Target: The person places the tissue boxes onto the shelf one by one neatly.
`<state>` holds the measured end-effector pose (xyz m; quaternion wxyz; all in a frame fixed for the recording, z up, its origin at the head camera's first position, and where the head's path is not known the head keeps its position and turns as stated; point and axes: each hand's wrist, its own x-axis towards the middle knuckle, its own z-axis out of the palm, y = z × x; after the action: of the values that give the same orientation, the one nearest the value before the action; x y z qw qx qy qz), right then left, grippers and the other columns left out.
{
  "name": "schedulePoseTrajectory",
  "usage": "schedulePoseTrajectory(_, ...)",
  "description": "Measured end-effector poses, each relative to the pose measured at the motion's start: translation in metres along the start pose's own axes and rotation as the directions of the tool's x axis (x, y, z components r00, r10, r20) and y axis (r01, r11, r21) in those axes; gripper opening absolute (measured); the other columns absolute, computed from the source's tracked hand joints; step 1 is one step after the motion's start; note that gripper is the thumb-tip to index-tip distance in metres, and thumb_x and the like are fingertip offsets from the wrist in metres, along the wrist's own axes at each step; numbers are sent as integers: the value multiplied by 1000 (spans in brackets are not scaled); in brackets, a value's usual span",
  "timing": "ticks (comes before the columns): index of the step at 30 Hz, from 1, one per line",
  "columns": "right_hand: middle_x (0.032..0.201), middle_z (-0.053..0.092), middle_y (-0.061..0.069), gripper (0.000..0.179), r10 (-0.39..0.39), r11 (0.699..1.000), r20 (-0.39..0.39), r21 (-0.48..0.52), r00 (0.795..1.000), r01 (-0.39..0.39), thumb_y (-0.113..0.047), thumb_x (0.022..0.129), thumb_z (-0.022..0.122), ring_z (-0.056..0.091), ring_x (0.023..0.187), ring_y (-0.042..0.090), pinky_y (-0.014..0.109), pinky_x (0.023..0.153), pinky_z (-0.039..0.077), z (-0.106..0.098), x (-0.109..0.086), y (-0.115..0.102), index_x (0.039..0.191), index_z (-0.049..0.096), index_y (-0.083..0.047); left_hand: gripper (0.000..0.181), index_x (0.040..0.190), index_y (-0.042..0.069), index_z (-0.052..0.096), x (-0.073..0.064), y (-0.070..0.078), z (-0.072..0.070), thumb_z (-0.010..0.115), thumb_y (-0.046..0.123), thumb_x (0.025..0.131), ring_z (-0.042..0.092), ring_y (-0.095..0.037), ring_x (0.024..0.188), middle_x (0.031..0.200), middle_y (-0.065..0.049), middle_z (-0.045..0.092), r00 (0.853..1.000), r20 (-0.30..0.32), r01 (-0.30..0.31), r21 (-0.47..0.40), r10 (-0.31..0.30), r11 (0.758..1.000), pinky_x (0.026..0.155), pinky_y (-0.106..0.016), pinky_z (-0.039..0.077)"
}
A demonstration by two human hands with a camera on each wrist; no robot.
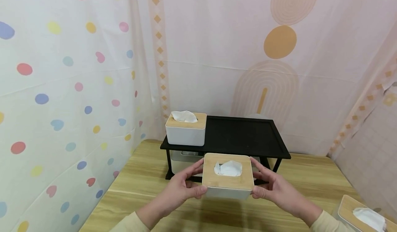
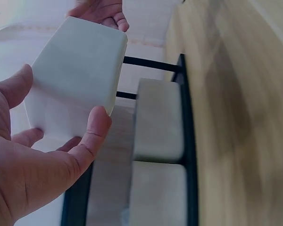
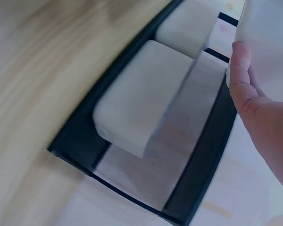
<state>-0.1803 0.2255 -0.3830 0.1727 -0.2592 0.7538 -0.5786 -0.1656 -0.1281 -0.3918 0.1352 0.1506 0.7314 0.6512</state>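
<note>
A white tissue box (image 1: 228, 177) with a wooden lid and a tissue poking from its slot is held up in front of the black rack. My left hand (image 1: 187, 185) grips its left side, thumb at the near corner and fingers along the side. On the opposite side my right hand (image 1: 271, 187) grips it the same way. From below, the left wrist view shows the box's plain white underside (image 2: 80, 61) between both hands. Only part of the right hand (image 3: 259, 103) appears in the right wrist view, against the box wall.
Another tissue box (image 1: 186, 135) stands on the left of the black rack's top (image 1: 242, 135). Under that top, two white boxes sit side by side on the lower level, one nearer (image 3: 141, 94). A further tissue box (image 1: 363, 214) is on the wooden table (image 1: 130, 190) at the right.
</note>
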Motion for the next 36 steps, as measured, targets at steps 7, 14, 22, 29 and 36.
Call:
schedulePoseTrajectory(7, 164, 27, 46, 90, -34, 999, -27, -32, 999, 33, -16, 108, 65, 73, 114, 22, 31, 96, 62, -5, -1, -19, 174, 5, -24, 87, 169, 27, 34, 3, 22, -4, 82, 29, 97, 74, -21, 101, 166, -25, 42, 1000, -9, -22, 37, 22, 999, 87, -34, 62)
schedulePoseTrajectory(14, 165, 28, 43, 89, -58, 997, -61, -51, 996, 55, -15, 108, 65, 72, 116, 20, 30, 95, 62, -11, 3, -31, 174, 7, -28, 84, 168, 31, 36, 13, 36, -6, 81, 32, 97, 74, -21, 104, 166, -21, 44, 999, -15, -45, 72, 46, 996, 90, -36, 63)
schedulePoseTrajectory(22, 163, 36, 41, 87, -92, 988, -114, -131, 989, 77, -14, 107, 66, 77, 102, 22, 28, 92, 62, -21, 10, -39, 174, 11, -28, 80, 167, 34, 38, 32, 42, -8, 80, 30, 98, 74, -22, 109, 164, -17, 47, 997, -31, -74, 101, 77, 992, 89, -36, 64)
schedulePoseTrajectory(29, 165, 37, 37, 81, -56, 988, -124, -148, 991, 38, -21, 110, 62, 75, 110, 21, 28, 93, 62, -31, 21, -41, 173, 11, -31, 77, 166, 33, 40, 51, 42, -8, 79, 30, 100, 72, -24, 110, 162, -17, 50, 996, -74, -51, 80, 57, 995, 89, -38, 65)
schedulePoseTrajectory(36, 163, 41, 34, 79, -7, 988, -114, -153, 993, -10, -29, 112, 59, 73, 114, 24, 28, 94, 61, -36, 30, -42, 173, 9, -31, 74, 165, 31, 42, 62, 42, -7, 78, 30, 101, 72, -23, 100, 161, -17, 51, 993, -119, -22, 40, 26, 999, 88, -37, 65)
